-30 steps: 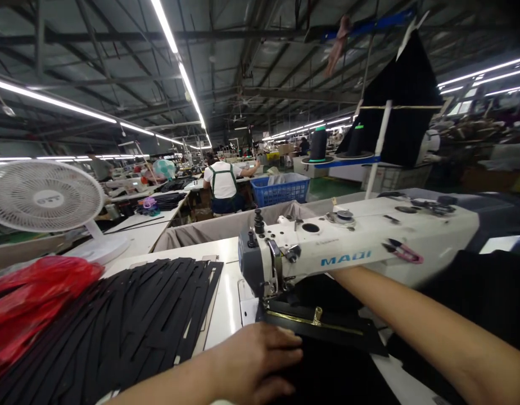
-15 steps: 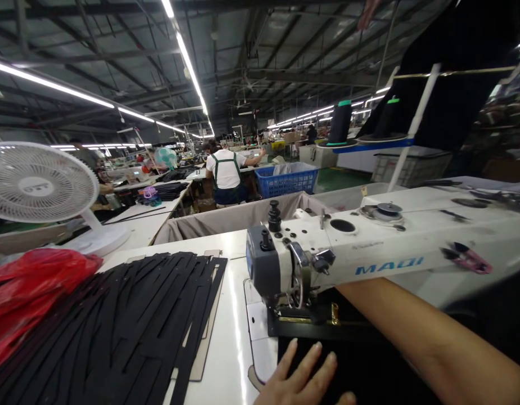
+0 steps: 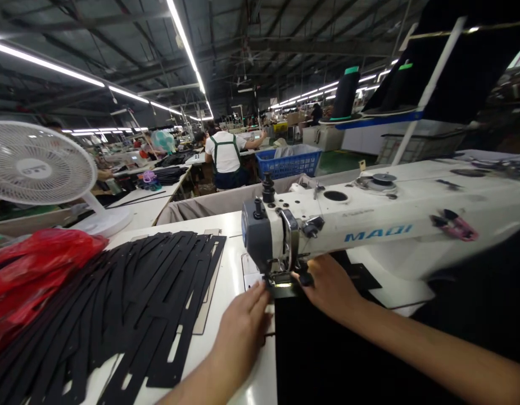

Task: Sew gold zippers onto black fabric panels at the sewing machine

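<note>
A white sewing machine point(image 3: 369, 225) stands over black fabric point(image 3: 327, 354), and a short stretch of gold zipper point(image 3: 284, 285) shows near its presser foot. My left hand point(image 3: 245, 323) rests at the left edge of the fabric beside the needle area, its fingers close together; what lies under the fingertips is hidden. Right of the needle, my right hand point(image 3: 331, 287) has its fingers bent at the fabric and zipper, pinched at a small dark piece that I cannot make out. Many cut black strips point(image 3: 145, 298) lie in a fanned pile to the left.
A red plastic bag point(image 3: 40, 259) and a white fan point(image 3: 36, 166) are at the left. Thread cones point(image 3: 346, 95) stand behind the machine. Beyond the table are a blue basket point(image 3: 289, 163) and a seated person point(image 3: 226, 152) in a white top. Pink snips point(image 3: 457, 225) sit on the machine arm.
My left hand has moved up and left, its spread fingers now together. My right hand has come into view from behind the machine head, and the gold zipper pull is no longer visible.
</note>
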`<action>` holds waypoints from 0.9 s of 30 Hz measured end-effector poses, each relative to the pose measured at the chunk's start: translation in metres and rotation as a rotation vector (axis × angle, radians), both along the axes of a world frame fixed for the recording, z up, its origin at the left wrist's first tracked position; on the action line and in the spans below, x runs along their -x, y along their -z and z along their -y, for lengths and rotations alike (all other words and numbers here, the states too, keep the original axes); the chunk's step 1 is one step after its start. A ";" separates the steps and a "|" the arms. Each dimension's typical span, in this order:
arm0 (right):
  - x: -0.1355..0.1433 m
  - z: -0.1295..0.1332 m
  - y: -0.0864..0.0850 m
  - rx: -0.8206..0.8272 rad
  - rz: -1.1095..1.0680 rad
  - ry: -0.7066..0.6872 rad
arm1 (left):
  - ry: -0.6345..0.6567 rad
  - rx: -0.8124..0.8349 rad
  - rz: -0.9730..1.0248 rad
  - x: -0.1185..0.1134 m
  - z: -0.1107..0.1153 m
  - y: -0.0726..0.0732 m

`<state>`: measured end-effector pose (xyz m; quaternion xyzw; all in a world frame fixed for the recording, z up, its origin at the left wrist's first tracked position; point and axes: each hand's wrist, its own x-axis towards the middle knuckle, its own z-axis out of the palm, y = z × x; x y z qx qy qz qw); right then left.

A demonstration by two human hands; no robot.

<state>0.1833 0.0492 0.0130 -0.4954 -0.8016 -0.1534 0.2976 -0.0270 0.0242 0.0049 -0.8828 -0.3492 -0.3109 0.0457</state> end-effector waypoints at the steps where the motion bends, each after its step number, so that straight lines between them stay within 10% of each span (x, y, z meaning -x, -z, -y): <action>1: 0.002 0.009 0.005 0.023 0.011 -0.060 | 0.006 -0.011 -0.038 0.001 -0.007 0.001; 5: 0.014 0.040 0.014 -0.003 0.081 -0.232 | 0.051 0.013 -0.135 -0.003 -0.024 0.003; 12: 0.022 0.043 0.016 0.217 0.024 -0.120 | -0.148 0.193 -0.051 -0.007 -0.026 -0.013; 27: 0.013 0.024 0.019 0.159 -0.023 -0.171 | 0.045 -0.118 -0.353 -0.013 -0.021 -0.005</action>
